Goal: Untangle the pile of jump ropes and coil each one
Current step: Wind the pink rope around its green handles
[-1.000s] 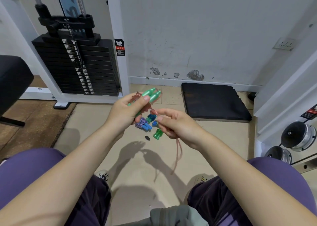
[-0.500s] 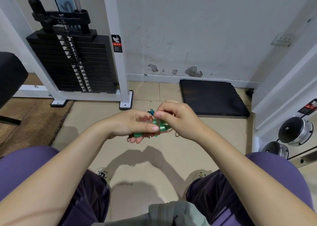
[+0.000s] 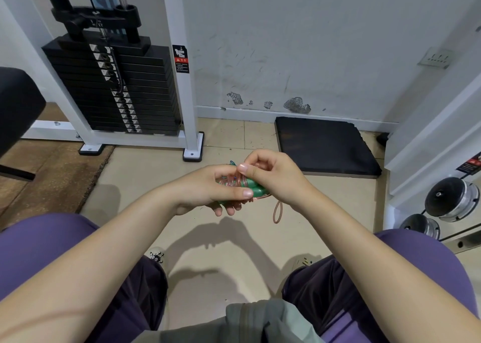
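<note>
A jump rope with green handles (image 3: pixel 253 187) and a clear pink cord (image 3: pixel 231 180) is held in front of me above the tiled floor. The cord is wound in several turns round the paired handles. My left hand (image 3: pixel 208 189) grips the handles from below, thumb laid across them. My right hand (image 3: pixel 270 176) pinches the cord at the top of the wraps between thumb and forefinger. A short pink loop (image 3: pixel 278 212) of the cord hangs down under my right wrist. A bit of blue (image 3: pixel 232 163) shows just behind my fingers; what it belongs to is hidden.
A white weight-stack machine (image 3: pixel 117 90) stands at the back left, a black padded seat (image 3: pixel 18 103) at the far left. A black foam mat (image 3: pixel 325 147) lies by the wall. Chrome dumbbells (image 3: pixel 453 199) sit on a rack at the right. My knees frame the floor below.
A second ago the handles pointed up and much pink cord hung loose, with other ropes visible on the floor. Since then the cord has been wound round the handles, leaving a short loop.
</note>
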### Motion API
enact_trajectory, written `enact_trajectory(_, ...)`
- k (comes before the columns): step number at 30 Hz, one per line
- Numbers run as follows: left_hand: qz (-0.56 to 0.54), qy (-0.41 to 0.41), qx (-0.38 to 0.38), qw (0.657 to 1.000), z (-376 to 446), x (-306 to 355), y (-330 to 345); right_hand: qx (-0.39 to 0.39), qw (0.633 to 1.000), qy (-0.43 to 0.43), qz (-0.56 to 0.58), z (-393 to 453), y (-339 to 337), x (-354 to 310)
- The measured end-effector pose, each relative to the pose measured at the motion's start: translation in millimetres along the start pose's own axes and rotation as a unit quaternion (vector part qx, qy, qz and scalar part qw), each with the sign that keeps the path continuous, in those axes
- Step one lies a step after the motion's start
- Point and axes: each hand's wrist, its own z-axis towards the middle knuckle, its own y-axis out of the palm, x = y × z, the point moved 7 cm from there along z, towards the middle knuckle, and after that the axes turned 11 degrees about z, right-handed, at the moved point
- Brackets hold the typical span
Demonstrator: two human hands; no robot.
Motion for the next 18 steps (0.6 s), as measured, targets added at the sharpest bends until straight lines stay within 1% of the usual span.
enact_trajectory(3, 0.024, 0.007, 0.029, 0.999, 2, 3, 0, 0.008, 1.0, 0.019, 0.023, -1, -2, 5)
enact_trajectory(8, 0.032, 0.041, 0.088, 0.995, 3, 8, -7, -0.01, 0.998, 0.052, 0.044, 0, -2, 8)
enact_trajectory(10, 0.016, 0.054, 0.121, 0.991, 4, 9, -12, -0.002, 0.996, 0.066, 0.064, 0, -4, 10)
enact_trajectory(12, -0.002, 0.063, 0.156, 0.986, 4, 10, -20, -0.002, 0.991, 0.078, 0.112, 2, -6, 11)
enact_trajectory(14, -0.012, 0.076, 0.172, 0.982, 3, 11, -27, -0.013, 0.986, 0.092, 0.139, 2, -7, 13)
enact_trajectory(16, -0.027, 0.09, 0.191, 0.977, 3, 10, -34, -0.033, 0.984, 0.096, 0.145, 1, -6, 14)
enact_trajectory(18, -0.051, 0.078, 0.236, 0.967, 3, 5, -45, -0.04, 0.986, 0.099, 0.128, -1, -7, 14)
